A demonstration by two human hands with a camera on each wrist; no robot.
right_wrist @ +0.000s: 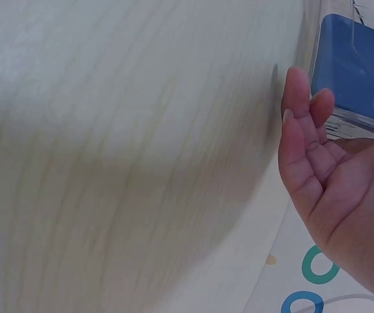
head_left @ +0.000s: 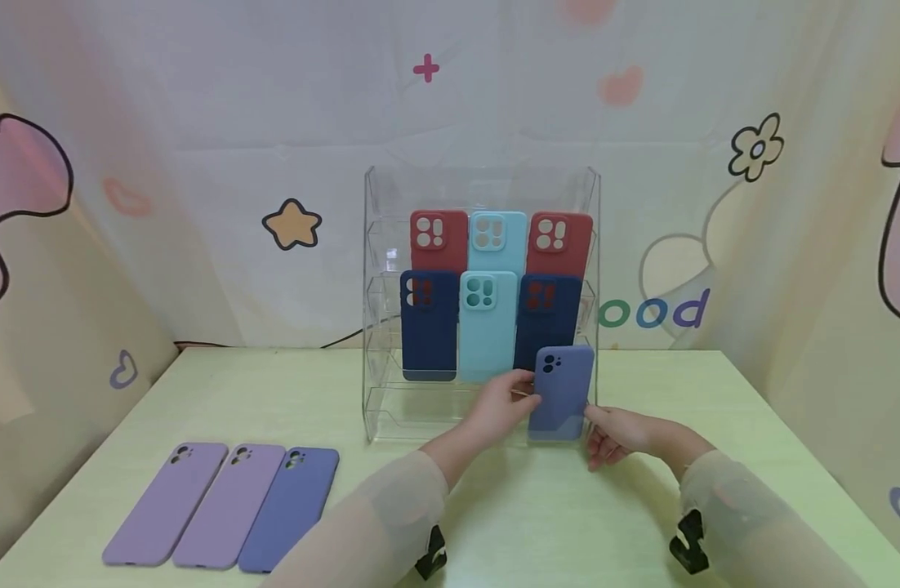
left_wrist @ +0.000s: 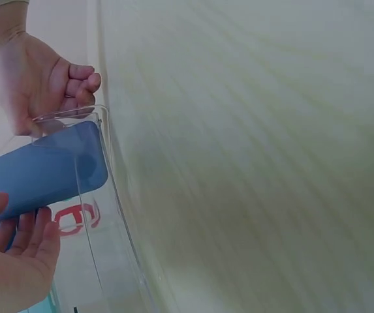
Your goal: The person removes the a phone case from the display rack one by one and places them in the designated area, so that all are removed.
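Note:
A blue-violet phone case (head_left: pixel 562 392) stands upright at the right end of the lowest tier of a clear display stand (head_left: pixel 482 188). Its lower part shows through the clear plastic in the left wrist view. My left hand (head_left: pixel 503 406) grips the case's left edge, thumb in front and fingers behind. At the right edge, low down, is my right hand (head_left: pixel 622 431), its fingertips right at the case's side. The other right fingers (right_wrist: pixel 294 153) hang loosely curled beside the stand.
Red, light-blue and navy cases, such as one light-blue case (head_left: pixel 488 327), fill two tiers above. Two lilac cases (head_left: pixel 167 502) and another blue-violet case (head_left: pixel 291 506) lie at the table's left. A printed curtain (head_left: pixel 222 106) hangs behind the pale table (head_left: pixel 538 531).

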